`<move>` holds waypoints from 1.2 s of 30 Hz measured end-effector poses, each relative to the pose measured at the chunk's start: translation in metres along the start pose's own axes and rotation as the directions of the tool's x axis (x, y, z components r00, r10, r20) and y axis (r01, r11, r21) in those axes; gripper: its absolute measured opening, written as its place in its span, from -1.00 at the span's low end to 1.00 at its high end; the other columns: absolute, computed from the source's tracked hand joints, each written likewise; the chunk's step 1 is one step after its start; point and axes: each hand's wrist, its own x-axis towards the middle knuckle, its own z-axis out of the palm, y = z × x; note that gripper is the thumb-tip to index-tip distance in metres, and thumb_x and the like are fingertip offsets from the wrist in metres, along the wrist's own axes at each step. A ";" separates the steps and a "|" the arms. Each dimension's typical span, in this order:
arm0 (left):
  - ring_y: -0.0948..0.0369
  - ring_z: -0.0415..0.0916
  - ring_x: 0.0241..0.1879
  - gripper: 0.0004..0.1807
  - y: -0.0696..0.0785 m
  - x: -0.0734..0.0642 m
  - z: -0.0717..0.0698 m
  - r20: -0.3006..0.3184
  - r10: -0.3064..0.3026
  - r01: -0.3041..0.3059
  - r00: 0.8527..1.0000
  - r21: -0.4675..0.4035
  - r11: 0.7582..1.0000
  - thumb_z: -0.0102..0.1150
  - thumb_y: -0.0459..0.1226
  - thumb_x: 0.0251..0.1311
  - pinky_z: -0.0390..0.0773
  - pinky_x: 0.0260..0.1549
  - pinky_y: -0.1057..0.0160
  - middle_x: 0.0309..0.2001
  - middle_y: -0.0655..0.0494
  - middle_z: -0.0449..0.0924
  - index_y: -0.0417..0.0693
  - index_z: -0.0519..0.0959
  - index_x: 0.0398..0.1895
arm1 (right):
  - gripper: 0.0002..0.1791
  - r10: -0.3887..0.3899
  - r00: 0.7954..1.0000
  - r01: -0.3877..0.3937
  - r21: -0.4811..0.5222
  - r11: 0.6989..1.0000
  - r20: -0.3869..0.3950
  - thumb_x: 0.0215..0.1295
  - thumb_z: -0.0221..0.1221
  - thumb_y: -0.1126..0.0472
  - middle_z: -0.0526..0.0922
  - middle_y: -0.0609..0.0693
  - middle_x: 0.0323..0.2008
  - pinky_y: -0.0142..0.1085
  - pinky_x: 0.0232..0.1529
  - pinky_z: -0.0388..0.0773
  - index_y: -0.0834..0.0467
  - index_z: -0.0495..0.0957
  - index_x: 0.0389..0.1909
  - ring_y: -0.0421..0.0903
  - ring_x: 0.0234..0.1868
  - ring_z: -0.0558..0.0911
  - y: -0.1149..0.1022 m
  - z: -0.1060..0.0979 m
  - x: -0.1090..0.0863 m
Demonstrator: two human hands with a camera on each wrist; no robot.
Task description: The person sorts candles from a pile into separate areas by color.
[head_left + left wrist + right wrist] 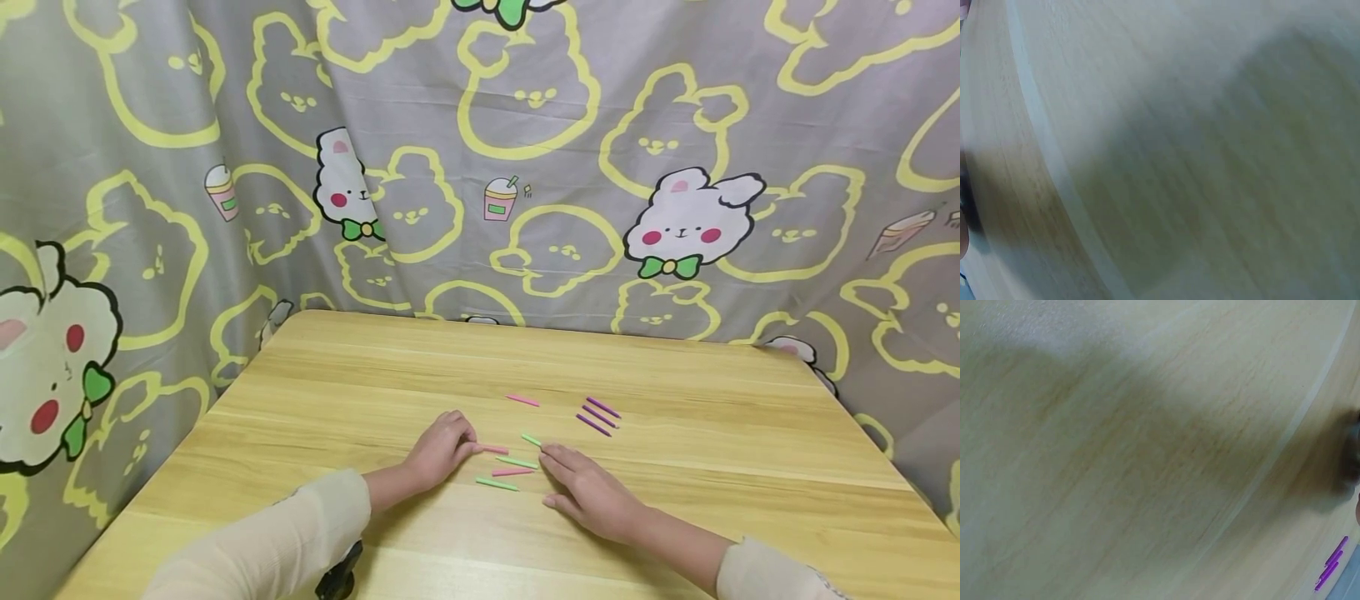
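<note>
Loose sticks, two hands in: colour sorting looks under way

Left hand [441,450]: fingers curled, thumb and fingertips appearing to pinch the outer end of a pink stick [493,449], which lies low over the counter [375,358]. Cannot tell whether it is lifted.

Right hand [588,487]: fingers fairly straight and close together, thumb apart. Fingertips at the near end of a green stick [531,438]; touching or just short of it, cannot tell. No grip seen.

Between the hands: a second green stick [517,462], another pink stick [512,472] just below it, then a third green stick [497,483] nearest the person. Colours mixed here.

Farther out: one pink stick alone [522,401] beyond the hands. To its right, three purple sticks [602,417] side by side, roughly parallel. The right wrist view catches these in its lower corner; otherwise both wrist views give mainly counter and shadow, no help on grip.

Backdrop: patterned curtain [420,100].

Reading: purple seems done, pink likely the colour in hand. Next move probably calls for carrying the pinched stick out and laying it alongside the lone pink one, without nudging the neat purple row. Thin, likely to roll; a light, level release should suit.
</note>
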 end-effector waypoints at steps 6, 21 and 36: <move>0.29 0.37 -0.36 -0.84 0.002 0.003 -0.001 -0.027 -0.004 0.004 1.000 -0.011 1.000 0.19 -0.18 0.14 0.50 -0.34 0.35 -0.41 0.20 0.45 -0.09 0.55 -0.44 | -0.39 0.000 1.000 0.000 -0.007 1.000 -0.009 0.26 0.13 0.02 0.38 0.26 0.24 0.06 0.23 0.33 0.37 0.37 0.19 0.19 0.25 0.38 0.001 0.001 0.000; 0.26 0.38 -0.35 -0.86 0.004 0.018 -0.003 -0.109 -0.028 0.024 0.994 -0.044 0.999 0.19 -0.24 0.14 0.52 -0.34 0.37 -0.39 0.13 0.49 -0.16 0.55 -0.41 | -0.37 0.019 1.000 -0.019 0.010 1.000 0.001 0.22 0.16 0.04 0.36 0.25 0.25 0.03 0.26 0.29 0.36 0.35 0.20 0.18 0.28 0.36 0.003 0.001 0.000; 0.24 0.41 -0.34 -0.83 0.012 0.041 0.004 -0.124 -0.025 0.024 0.992 -0.009 1.000 0.18 -0.21 0.14 0.53 -0.32 0.36 -0.40 0.12 0.49 -0.15 0.57 -0.42 | -0.38 0.022 1.000 -0.022 0.014 1.000 0.014 0.24 0.15 0.04 0.35 0.24 0.27 0.02 0.26 0.30 0.35 0.34 0.21 0.17 0.29 0.34 0.004 0.002 -0.001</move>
